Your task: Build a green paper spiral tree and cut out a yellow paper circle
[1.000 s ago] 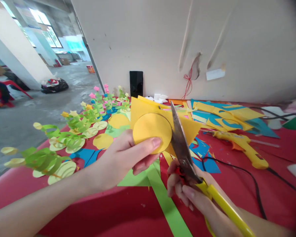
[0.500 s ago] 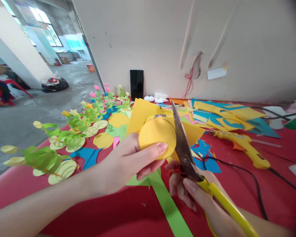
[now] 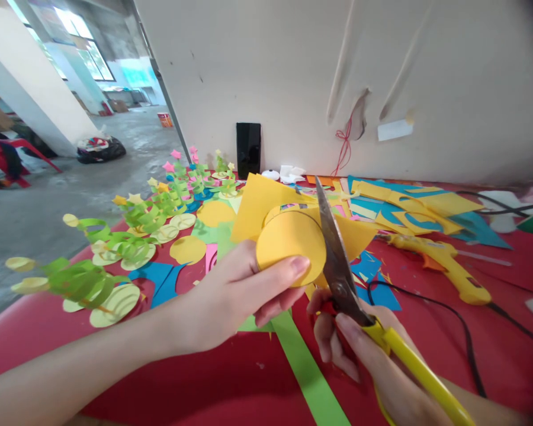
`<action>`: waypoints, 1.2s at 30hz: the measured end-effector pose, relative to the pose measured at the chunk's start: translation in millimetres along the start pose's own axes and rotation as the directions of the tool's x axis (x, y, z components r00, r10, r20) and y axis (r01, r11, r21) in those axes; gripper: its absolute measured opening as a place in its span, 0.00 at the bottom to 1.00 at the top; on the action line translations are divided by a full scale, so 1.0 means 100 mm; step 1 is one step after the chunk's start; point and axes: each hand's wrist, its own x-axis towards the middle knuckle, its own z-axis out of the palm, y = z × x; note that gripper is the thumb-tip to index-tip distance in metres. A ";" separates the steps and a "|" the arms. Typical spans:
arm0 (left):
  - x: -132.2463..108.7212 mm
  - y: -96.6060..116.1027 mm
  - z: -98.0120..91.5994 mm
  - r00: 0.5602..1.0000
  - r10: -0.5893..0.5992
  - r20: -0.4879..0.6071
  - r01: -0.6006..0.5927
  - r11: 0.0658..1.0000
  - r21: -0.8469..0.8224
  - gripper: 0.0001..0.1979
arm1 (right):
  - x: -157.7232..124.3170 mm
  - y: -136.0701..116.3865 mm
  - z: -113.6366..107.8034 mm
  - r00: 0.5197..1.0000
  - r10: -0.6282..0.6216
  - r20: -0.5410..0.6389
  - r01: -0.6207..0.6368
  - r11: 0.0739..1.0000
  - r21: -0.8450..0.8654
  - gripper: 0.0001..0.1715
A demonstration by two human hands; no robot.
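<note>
Between thumb and fingers, my left hand pinches a round yellow paper disc. Larger yellow paper sticks up behind the disc, and whether the two are still joined is partly hidden. My right hand is closed around scissors with yellow handles. The blades point up and lie along the disc's right edge. Under both hands runs a long green paper strip. Blue paper scraps lie behind my right hand.
Curled green paper plants on pale round bases line the table's left side. A yellow glue gun with a black cord lies at right. A black phone leans on the white board. Paper offcuts cover the back right of the red table.
Both hands, the disc and the scissors have shifted slightly right in view. The scene behind has moved a little too, as the camera turned. Both grips stay the same.
</note>
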 end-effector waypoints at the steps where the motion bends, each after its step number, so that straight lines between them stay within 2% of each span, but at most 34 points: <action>1: 0.00 0.00 0.00 1.000 -0.004 0.004 0.004 1.000 -0.005 0.17 | 0.01 -0.01 -0.02 0.999 -0.005 0.033 0.006 1.000 -0.014 0.12; 4: 0.00 0.02 -0.01 1.000 -0.001 0.015 0.001 1.000 -0.010 0.17 | 0.03 -0.06 -0.06 0.994 0.023 0.102 -0.020 0.999 -0.031 0.12; 8: 0.01 0.04 -0.04 1.000 -0.001 0.028 0.001 1.000 -0.010 0.17 | 0.03 -0.06 -0.05 0.995 0.075 0.071 -0.073 0.997 -0.024 0.12; 14: 0.00 0.07 -0.10 0.999 -0.004 0.054 0.003 1.000 0.022 0.19 | -0.02 0.01 0.00 1.000 0.019 -0.011 -0.019 0.998 0.067 0.10; 21: 0.00 0.10 -0.16 0.997 -0.027 0.074 0.022 0.997 0.071 0.19 | 0.01 0.02 0.00 0.998 0.056 -0.006 -0.056 0.996 0.073 0.11; 30: 0.00 0.15 -0.20 0.995 -0.024 0.092 0.013 0.993 0.116 0.18 | -0.01 0.01 -0.01 0.998 0.040 0.042 -0.045 0.992 0.116 0.11; 36: 0.02 0.17 -0.24 0.994 -0.058 0.097 0.048 0.993 0.108 0.17 | -0.01 0.01 0.00 0.999 0.020 0.029 -0.024 0.993 0.115 0.11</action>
